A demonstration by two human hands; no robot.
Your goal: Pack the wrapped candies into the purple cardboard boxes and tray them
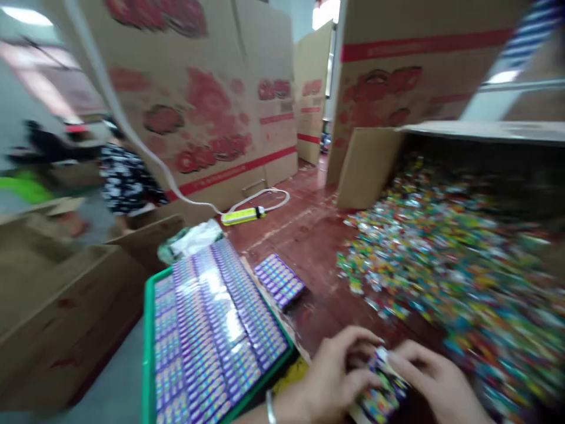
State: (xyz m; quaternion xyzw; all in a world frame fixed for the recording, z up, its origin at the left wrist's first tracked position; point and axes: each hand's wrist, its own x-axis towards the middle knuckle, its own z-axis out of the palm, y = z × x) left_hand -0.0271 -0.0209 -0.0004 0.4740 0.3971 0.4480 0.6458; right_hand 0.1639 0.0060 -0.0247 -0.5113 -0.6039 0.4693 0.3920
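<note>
At the bottom of the view my left hand and my right hand are closed together on a small stack of colourful wrapped packets. The fingers of both curl around it from either side. A bracelet sits on my left wrist. To the left lies a green tray filled with rows of purple packs. A smaller block of purple packs lies on the red floor beside it. To the right a large heap of loose colourful packets spills from a tipped cardboard box.
Tall printed cardboard boxes wall the back. A yellow power strip with white cable lies on the floor. A person in a black and white top is at the left, behind open cartons. The picture is motion-blurred.
</note>
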